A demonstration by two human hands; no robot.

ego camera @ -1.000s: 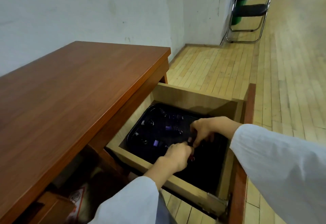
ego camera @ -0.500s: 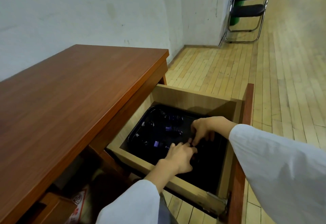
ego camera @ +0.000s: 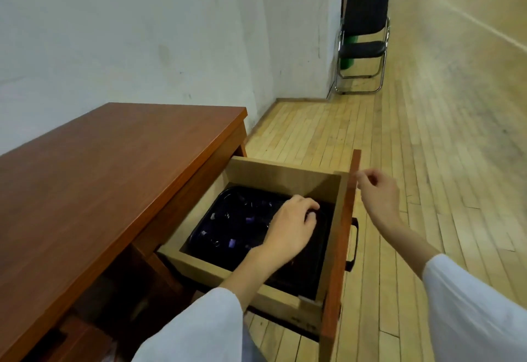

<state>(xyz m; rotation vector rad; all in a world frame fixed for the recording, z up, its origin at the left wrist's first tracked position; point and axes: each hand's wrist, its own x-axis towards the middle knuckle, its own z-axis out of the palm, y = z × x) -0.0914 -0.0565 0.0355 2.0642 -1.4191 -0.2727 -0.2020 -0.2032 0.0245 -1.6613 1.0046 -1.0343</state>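
Fingers (ego camera: 309, 207) of left hand (ego camera: 288, 226) curled onto small items (ego camera: 232, 243) in black tray (ego camera: 199, 232), grip unclear; right hand (ego camera: 376, 190) pinched above drawer front (ego camera: 345, 219), hold unclear.

This looks like a large sports or assembly hall rather than a home. A pale strip-wood floor (ego camera: 427, 148) runs far into the distance, with a painted white line (ego camera: 484, 24) crossing it. Bare, scuffed white walls (ego camera: 128, 34), a black folding chair (ego camera: 363, 34) by the wall, and a plain red-brown desk (ego camera: 99, 176) with its drawer (ego camera: 285, 170) pulled out give it an institutional look.
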